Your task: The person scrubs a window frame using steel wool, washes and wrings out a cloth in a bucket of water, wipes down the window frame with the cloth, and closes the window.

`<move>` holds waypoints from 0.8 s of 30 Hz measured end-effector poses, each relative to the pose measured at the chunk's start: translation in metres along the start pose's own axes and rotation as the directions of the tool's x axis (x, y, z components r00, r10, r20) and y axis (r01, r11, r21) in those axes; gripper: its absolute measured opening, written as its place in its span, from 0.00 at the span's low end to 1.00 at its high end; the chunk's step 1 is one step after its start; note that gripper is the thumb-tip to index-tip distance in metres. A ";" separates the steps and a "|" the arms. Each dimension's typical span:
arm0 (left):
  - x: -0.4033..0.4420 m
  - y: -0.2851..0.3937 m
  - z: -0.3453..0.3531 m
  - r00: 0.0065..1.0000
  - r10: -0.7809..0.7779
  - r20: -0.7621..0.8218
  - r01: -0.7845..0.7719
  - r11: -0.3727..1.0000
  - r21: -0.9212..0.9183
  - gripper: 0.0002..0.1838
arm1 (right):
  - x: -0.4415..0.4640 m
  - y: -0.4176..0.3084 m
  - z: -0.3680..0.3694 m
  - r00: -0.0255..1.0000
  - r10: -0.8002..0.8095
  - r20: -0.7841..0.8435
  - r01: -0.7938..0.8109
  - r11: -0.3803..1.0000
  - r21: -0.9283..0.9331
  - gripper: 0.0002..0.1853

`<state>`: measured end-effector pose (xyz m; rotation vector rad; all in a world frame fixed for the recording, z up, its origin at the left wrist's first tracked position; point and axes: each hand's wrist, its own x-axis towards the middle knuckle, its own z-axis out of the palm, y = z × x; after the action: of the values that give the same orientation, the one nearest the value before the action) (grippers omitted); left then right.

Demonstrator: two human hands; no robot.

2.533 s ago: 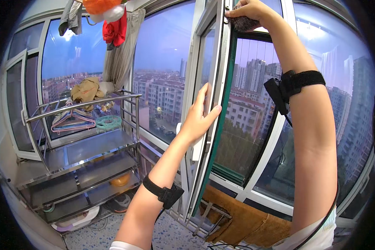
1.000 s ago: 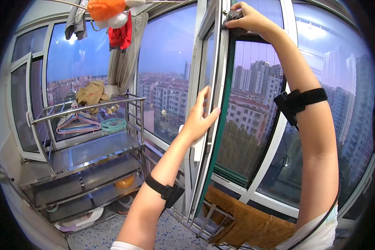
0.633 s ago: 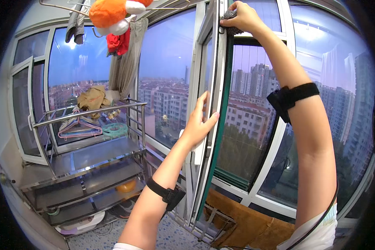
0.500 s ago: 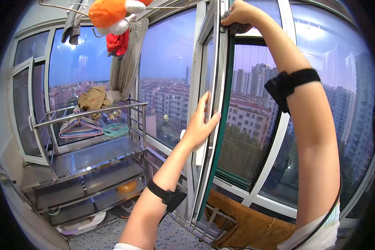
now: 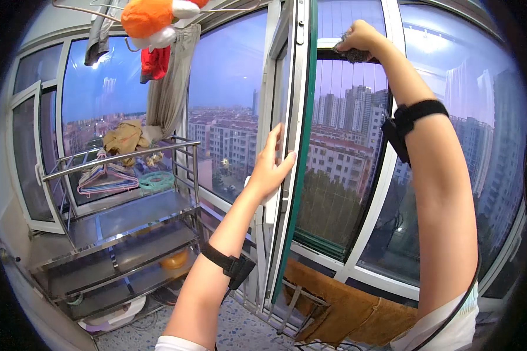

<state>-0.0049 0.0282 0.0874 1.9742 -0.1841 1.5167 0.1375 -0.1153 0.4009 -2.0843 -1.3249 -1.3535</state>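
My right hand (image 5: pixel 363 38) is raised near the top of the window opening, its fingers closed on a dark grey scouring pad (image 5: pixel 356 55). The pad is at the upper bar of the window frame (image 5: pixel 328 43), a little right of the open white sash (image 5: pixel 295 117). Lower down, my left hand (image 5: pixel 271 169) lies against that sash with thumb and fingers apart, just above the white window handle (image 5: pixel 269 212). A green strip runs along the sash's edge. Both forearms wear black straps with small devices.
On the left stands a metal rack (image 5: pixel 140 216) with hangers (image 5: pixel 108 178), a green coil (image 5: pixel 157 181) and a tan cloth (image 5: pixel 123 137). An orange plush toy (image 5: pixel 149 17) hangs above. Brown cloth (image 5: pixel 357 310) hangs at the lower right. Another window sash (image 5: pixel 38 158) stands open far left.
My right hand has moved right with the scouring pad, from the sash's upper edge to the frame's upper bar. My left hand stays on the sash; the view has shifted slightly.
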 end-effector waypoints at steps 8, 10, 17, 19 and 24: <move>0.001 -0.007 0.004 1.000 -0.006 -0.005 0.006 0.998 -0.057 0.37 | -0.014 -0.047 -0.005 0.956 0.088 -0.279 0.121 0.749 0.651 0.18; 0.003 -0.012 0.004 0.998 0.058 -0.025 -0.058 0.998 0.004 0.37 | -0.010 -0.060 -0.002 0.938 0.013 -0.346 0.212 0.769 0.603 0.25; 0.000 -0.006 0.002 1.000 -0.005 -0.010 0.004 0.998 -0.064 0.37 | -0.004 -0.074 -0.019 0.966 -0.018 -0.258 0.125 0.906 0.404 0.19; 0.000 -0.006 0.003 1.000 -0.017 -0.012 0.017 0.999 -0.043 0.37 | -0.013 -0.077 -0.038 0.994 -0.007 -0.109 0.042 0.947 0.319 0.13; 0.001 -0.009 0.004 0.999 0.029 -0.037 -0.030 0.999 -0.018 0.37 | 0.000 -0.077 -0.039 0.899 0.031 -0.437 0.101 0.956 0.277 0.19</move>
<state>0.0028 0.0327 0.0839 1.9358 -0.2120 1.5628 0.0520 -0.1019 0.4043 -1.4566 -1.2747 -1.4301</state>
